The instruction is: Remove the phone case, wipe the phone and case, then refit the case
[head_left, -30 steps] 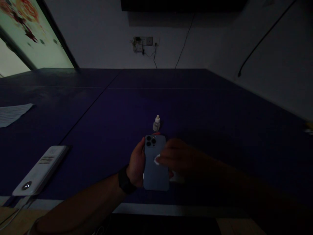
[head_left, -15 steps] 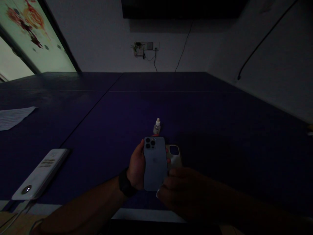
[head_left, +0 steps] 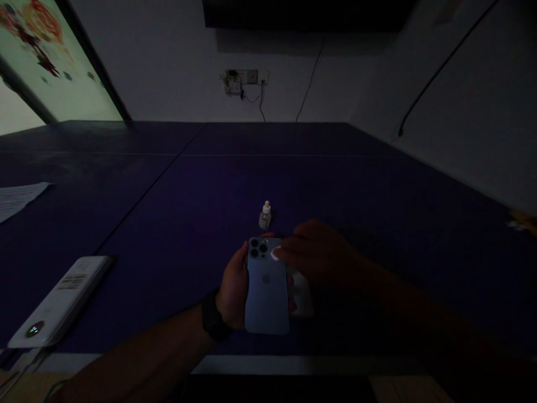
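Observation:
My left hand (head_left: 233, 288) is wrapped round a blue smartphone (head_left: 267, 302), its back and three camera lenses facing up. Fingertips of that hand show past the phone's right edge. Between the fingers of my right hand (head_left: 316, 252) is a small white wipe (head_left: 276, 253), pressed against the phone's back just right of the lenses. Partly hidden behind the phone and my right hand lies a clear phone case (head_left: 302, 296) on the dark blue table. Beyond the phone's top edge stands a small dropper bottle (head_left: 264, 217) with a white cap.
A white power bank (head_left: 62, 296) with cables at its near end lies on the left of the table (head_left: 201, 190). Farther left is a printed sheet of paper (head_left: 19, 198). Wall sockets (head_left: 245, 78) and a dark screen (head_left: 306, 14) are at the back.
My right hand has moved with the wipe from the phone's lower right corner up to beside the lenses. My left hand still holds the phone. The view has shifted slightly.

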`<state>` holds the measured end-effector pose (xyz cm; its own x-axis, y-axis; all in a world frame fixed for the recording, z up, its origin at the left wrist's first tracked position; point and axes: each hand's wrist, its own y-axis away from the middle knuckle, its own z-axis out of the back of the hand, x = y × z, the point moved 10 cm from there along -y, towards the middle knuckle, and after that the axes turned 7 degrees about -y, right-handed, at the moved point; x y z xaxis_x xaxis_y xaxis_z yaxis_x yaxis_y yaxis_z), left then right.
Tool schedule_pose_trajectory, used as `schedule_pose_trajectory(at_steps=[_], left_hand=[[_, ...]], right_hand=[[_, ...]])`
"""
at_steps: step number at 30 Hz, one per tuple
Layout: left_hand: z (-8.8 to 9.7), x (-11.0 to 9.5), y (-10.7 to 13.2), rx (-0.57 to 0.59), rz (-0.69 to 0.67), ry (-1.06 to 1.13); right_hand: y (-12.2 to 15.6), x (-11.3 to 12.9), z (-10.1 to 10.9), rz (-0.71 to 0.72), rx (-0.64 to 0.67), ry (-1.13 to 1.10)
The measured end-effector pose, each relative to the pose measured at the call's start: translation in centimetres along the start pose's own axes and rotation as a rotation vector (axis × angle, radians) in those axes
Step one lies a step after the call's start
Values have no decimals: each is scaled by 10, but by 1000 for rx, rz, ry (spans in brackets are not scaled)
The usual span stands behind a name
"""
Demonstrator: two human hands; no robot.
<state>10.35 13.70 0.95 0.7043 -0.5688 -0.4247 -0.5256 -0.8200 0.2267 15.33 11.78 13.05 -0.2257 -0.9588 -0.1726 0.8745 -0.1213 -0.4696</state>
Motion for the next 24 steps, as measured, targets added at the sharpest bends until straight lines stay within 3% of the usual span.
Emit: schedule_pose_trajectory(at_steps=[3, 7, 9, 14, 17, 21, 24], left_hand=[[-2, 3, 0, 32, 27, 5], [3, -2, -1, -15, -60, 23], [3, -1, -1, -17, -70, 14], [1, 6, 1, 6, -27, -17], [0, 5, 1, 16, -32, -14], [-2, 0, 2, 22, -68, -44], [-1, 1, 3, 5, -74, -71]], right_hand=[[4, -11, 6, -16, -50, 23], [6, 25, -12, 93, 73, -100], [4, 30, -11, 95, 57, -81], [3, -6, 8, -44, -81, 56], [4, -11, 12, -44, -81, 45], [2, -22, 24, -193, -146, 10], [-7, -23, 25, -218, -179, -5]])
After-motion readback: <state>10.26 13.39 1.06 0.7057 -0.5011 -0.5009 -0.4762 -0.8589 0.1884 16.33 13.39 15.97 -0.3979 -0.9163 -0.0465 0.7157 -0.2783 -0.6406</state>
